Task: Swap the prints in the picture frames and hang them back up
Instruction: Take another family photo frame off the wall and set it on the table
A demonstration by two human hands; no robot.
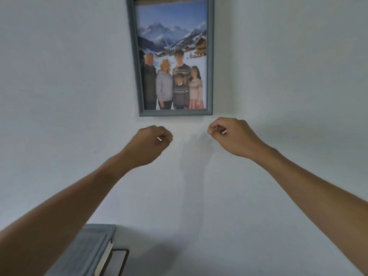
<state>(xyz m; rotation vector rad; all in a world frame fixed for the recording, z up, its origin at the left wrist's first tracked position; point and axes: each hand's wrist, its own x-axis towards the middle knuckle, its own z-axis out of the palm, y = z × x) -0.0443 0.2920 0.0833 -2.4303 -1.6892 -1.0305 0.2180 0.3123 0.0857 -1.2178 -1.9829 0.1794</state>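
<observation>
— Progress?
— One frame hangs on the wall, print in it. My left hand and right hand hover below, fingers curled, empty. A second frame lies lower left, probably left to hang.

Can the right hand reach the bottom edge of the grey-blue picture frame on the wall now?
Probably yes. The right hand is just below the lower right corner of the grey-blue rectangular picture frame, and nothing lies between them. Its curled fingers would have to open first.
</observation>
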